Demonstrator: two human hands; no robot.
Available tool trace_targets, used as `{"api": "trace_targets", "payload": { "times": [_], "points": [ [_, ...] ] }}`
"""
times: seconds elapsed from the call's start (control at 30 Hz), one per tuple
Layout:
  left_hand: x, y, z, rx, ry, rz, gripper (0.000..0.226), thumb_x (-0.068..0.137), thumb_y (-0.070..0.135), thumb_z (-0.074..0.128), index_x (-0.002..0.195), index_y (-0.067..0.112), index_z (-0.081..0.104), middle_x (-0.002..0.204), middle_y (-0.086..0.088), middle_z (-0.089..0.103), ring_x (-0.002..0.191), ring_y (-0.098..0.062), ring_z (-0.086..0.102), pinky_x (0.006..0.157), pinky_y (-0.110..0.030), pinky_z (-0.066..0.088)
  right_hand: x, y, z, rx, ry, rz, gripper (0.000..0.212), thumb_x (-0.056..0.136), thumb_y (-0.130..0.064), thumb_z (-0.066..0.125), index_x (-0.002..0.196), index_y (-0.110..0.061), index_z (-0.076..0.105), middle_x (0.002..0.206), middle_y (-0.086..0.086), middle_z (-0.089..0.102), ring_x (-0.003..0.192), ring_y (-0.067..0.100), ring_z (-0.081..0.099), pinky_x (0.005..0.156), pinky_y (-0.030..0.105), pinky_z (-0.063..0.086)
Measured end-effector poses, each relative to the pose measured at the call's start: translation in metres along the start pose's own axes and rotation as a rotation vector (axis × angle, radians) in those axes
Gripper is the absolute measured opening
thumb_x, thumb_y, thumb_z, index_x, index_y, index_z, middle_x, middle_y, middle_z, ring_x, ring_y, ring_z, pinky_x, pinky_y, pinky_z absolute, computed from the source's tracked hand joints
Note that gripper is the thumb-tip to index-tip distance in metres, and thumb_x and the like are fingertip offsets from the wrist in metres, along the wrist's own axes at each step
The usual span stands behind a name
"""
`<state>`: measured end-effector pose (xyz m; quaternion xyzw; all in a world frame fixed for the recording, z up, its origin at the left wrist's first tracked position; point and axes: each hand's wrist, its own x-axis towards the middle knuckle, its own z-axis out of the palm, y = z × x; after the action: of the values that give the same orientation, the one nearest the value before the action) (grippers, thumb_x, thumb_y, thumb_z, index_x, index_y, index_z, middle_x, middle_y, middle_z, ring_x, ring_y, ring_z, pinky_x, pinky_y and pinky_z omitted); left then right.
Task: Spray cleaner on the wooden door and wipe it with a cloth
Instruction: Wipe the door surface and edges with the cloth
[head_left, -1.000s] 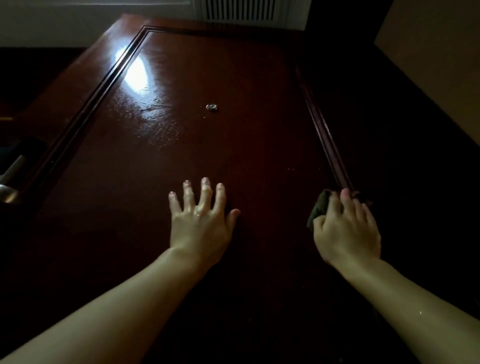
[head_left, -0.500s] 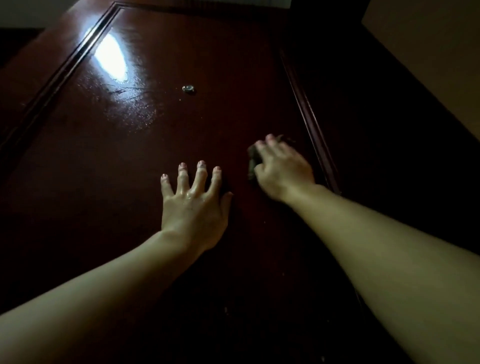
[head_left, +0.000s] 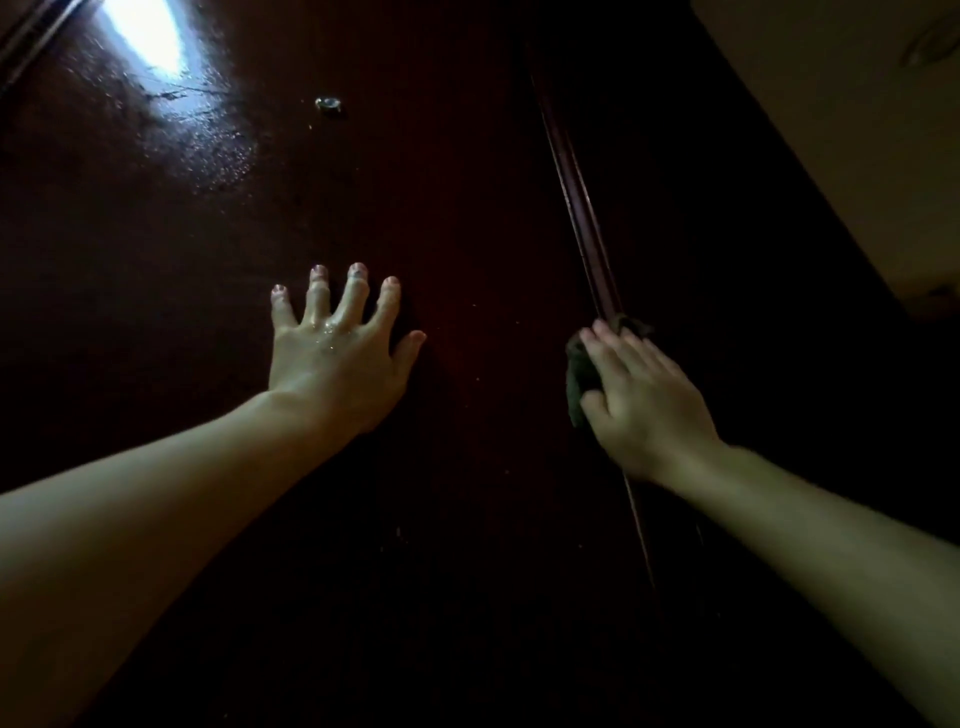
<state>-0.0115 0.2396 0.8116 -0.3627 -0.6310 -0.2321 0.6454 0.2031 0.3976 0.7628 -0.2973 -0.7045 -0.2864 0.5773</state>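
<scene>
The wooden door (head_left: 467, 208) shines wet at 11 o'clock. Left hand (head_left: 335, 358) lies flat on it, fingers spread, grasping nothing; right hand (head_left: 644, 400), at 3 o'clock, presses a dark cloth (head_left: 577, 379) against the door's moulding (head_left: 576, 192).

A single head-worn camera faces the wooden door (head_left: 457, 218) from arm's reach, tilted up toward its peephole (head_left: 328, 105).

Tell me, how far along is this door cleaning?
Spraying looks done: droplets glisten on the door below the peephole. Wiping is in hand: the right hand presses a cloth against the raised moulding, the left hand flat on the panel. The wet upper panel is left.
</scene>
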Motion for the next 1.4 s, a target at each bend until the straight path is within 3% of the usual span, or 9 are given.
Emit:
{"api": "trace_targets", "payload": {
  "times": [0.17, 0.37, 0.63, 0.8, 0.9, 1.13, 1.2, 1.33, 1.4],
  "points": [
    [-0.003, -0.001, -0.001, 0.011, -0.003, 0.019, 0.069, 0.091, 0.062, 0.012, 0.151, 0.028, 0.01, 0.16, -0.007, 0.011, 0.146, -0.036, 0.009, 0.115, -0.058, 0.011, 0.033, -0.01, 0.004, 0.068, 0.06, 0.113, 0.063, 0.092, -0.036, 0.022, 0.152, -0.018, 0.014, 0.161, 0.001, 0.01, 0.147, 0.015, 0.006, 0.12, 0.033, -0.004],
    [-0.023, -0.002, -0.003, -0.02, -0.002, 0.058, 0.069, 0.091, 0.058, 0.012, 0.152, 0.025, 0.013, 0.16, -0.009, 0.013, 0.146, -0.035, 0.009, 0.116, -0.057, 0.009, -0.084, -0.018, 0.016, 0.192, 0.034, -0.111, 0.066, 0.081, -0.034, 0.032, 0.144, -0.014, 0.037, 0.154, 0.004, 0.029, 0.142, 0.02, 0.028, 0.116, 0.039, 0.02],
    [-0.036, -0.007, 0.001, -0.01, 0.012, 0.117, 0.067, 0.093, 0.056, 0.011, 0.152, 0.025, 0.017, 0.159, -0.009, 0.017, 0.146, -0.035, 0.013, 0.116, -0.056, 0.011, 0.071, -0.032, -0.007, 0.225, 0.063, 0.095, 0.057, 0.095, -0.025, 0.034, 0.15, -0.022, 0.023, 0.161, -0.002, 0.011, 0.146, 0.015, 0.011, 0.118, 0.03, 0.001],
    [-0.039, -0.022, 0.004, -0.017, 0.029, 0.196, 0.069, 0.091, 0.054, 0.012, 0.149, 0.021, 0.029, 0.155, -0.01, 0.028, 0.143, -0.036, 0.023, 0.115, -0.055, 0.02, 0.083, -0.089, -0.009, 0.274, 0.069, -0.153, 0.057, 0.088, -0.021, 0.045, 0.145, -0.024, 0.036, 0.158, -0.006, 0.022, 0.144, 0.014, 0.02, 0.119, 0.031, 0.007],
    [-0.041, -0.024, 0.004, -0.039, 0.014, 0.194, 0.075, 0.089, 0.055, 0.004, 0.152, 0.017, 0.018, 0.158, -0.008, 0.02, 0.146, -0.034, 0.014, 0.117, -0.052, 0.013, 0.02, -0.117, 0.004, 0.264, 0.071, -0.352, 0.063, 0.08, -0.029, 0.042, 0.142, -0.02, 0.042, 0.154, -0.002, 0.032, 0.141, 0.02, 0.029, 0.116, 0.029, 0.012],
    [-0.053, -0.029, 0.001, -0.066, -0.036, 0.231, 0.079, 0.082, 0.057, -0.005, 0.153, 0.023, 0.004, 0.161, -0.004, -0.002, 0.147, -0.027, -0.009, 0.119, -0.048, -0.005, -0.096, -0.062, 0.02, 0.102, -0.062, -0.628, 0.07, 0.074, -0.036, 0.049, 0.142, -0.021, 0.041, 0.154, 0.002, 0.032, 0.14, 0.022, 0.034, 0.116, 0.039, 0.025],
    [-0.053, -0.029, 0.002, -0.071, -0.031, 0.243, 0.078, 0.083, 0.056, -0.003, 0.153, 0.022, 0.005, 0.161, -0.006, -0.001, 0.147, -0.028, -0.009, 0.119, -0.048, -0.005, -0.068, -0.043, 0.016, 0.077, -0.065, -0.569, 0.073, 0.07, -0.034, 0.045, 0.141, -0.019, 0.042, 0.152, 0.005, 0.035, 0.137, 0.026, 0.038, 0.114, 0.04, 0.023],
    [-0.054, -0.034, 0.002, -0.192, 0.011, 0.273, 0.075, 0.084, 0.048, 0.008, 0.152, 0.02, 0.017, 0.159, -0.008, 0.013, 0.148, -0.027, 0.001, 0.119, -0.045, -0.003, 0.0, -0.046, 0.002, 0.148, 0.011, -0.085, 0.075, 0.077, -0.036, 0.029, 0.15, -0.022, 0.024, 0.16, -0.001, 0.013, 0.147, 0.017, 0.014, 0.12, 0.031, 0.002],
    [-0.054, -0.038, 0.002, -0.257, 0.029, 0.284, 0.073, 0.084, 0.045, 0.012, 0.151, 0.019, 0.023, 0.158, -0.008, 0.02, 0.147, -0.027, 0.006, 0.12, -0.044, 0.0, 0.004, -0.074, 0.001, 0.175, 0.031, -0.019, 0.076, 0.075, -0.035, 0.029, 0.149, -0.018, 0.027, 0.159, 0.002, 0.016, 0.145, 0.021, 0.019, 0.119, 0.033, 0.004]
  ]
}}
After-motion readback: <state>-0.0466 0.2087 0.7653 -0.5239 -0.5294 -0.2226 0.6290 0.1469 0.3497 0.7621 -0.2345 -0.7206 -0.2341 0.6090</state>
